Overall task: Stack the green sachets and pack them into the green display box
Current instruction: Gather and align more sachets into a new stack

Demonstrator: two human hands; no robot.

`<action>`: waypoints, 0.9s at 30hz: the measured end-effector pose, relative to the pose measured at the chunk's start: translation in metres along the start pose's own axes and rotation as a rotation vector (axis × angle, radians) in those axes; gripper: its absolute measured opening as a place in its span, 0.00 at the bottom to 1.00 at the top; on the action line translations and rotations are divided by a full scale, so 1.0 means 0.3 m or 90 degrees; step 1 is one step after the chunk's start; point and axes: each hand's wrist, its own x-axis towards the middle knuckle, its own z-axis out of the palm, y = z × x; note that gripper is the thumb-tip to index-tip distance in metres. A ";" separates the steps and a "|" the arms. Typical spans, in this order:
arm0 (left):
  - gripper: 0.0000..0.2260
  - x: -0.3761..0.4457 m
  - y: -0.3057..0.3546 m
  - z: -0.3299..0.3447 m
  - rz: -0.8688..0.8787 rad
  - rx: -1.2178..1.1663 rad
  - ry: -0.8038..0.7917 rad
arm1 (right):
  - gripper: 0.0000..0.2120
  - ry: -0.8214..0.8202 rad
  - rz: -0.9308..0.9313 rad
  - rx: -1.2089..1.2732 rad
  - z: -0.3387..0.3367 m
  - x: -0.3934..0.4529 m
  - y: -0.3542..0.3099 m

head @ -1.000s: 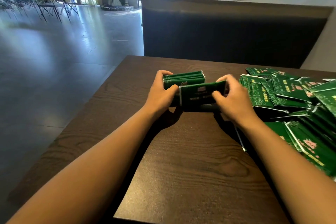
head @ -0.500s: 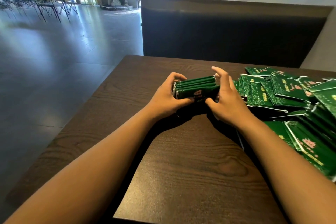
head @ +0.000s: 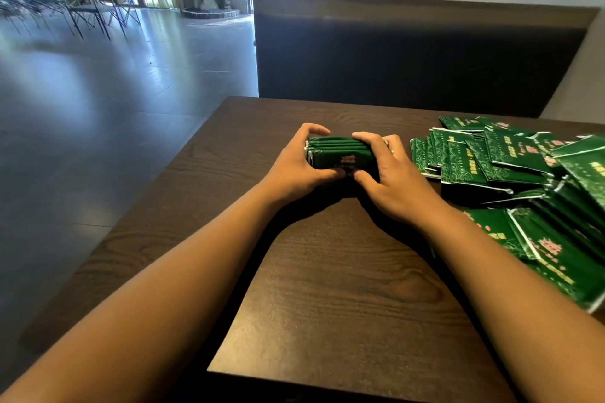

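We've got the sachet stack [head: 340, 156] standing on edge on the table [head: 327, 288], long axis left-right, printed face toward us. Left hand [head: 296, 167] grips its left end, right hand [head: 397, 178] its right end, fingers curled over the top, thumbs in front. Versus 0.5 s ago: right fingers now closed down, stack squared. Loose sachets [head: 510, 167] lie right of the right fingers.
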 end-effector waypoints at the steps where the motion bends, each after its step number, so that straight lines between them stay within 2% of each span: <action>1: 0.28 0.005 -0.002 -0.003 -0.007 0.006 0.006 | 0.27 0.001 0.001 -0.018 0.007 0.006 -0.004; 6: 0.23 -0.027 0.018 0.002 -0.039 0.018 0.021 | 0.30 -0.020 0.029 -0.122 0.016 -0.006 -0.016; 11: 0.19 -0.053 0.038 0.017 -0.045 0.033 0.049 | 0.35 -0.003 0.078 -0.244 -0.083 -0.098 0.001; 16: 0.17 -0.085 0.058 0.059 -0.081 0.046 0.132 | 0.38 -0.065 0.231 -0.383 -0.238 -0.228 0.104; 18: 0.18 -0.092 0.068 0.066 -0.099 0.031 0.176 | 0.40 -0.067 0.262 -0.405 -0.286 -0.280 0.143; 21: 0.18 -0.089 0.108 0.115 -0.099 -0.011 0.232 | 0.42 -0.015 0.280 -0.456 -0.362 -0.376 0.200; 27: 0.19 -0.061 0.160 0.231 -0.094 -0.053 0.217 | 0.44 -0.079 0.338 -0.423 -0.358 -0.471 0.266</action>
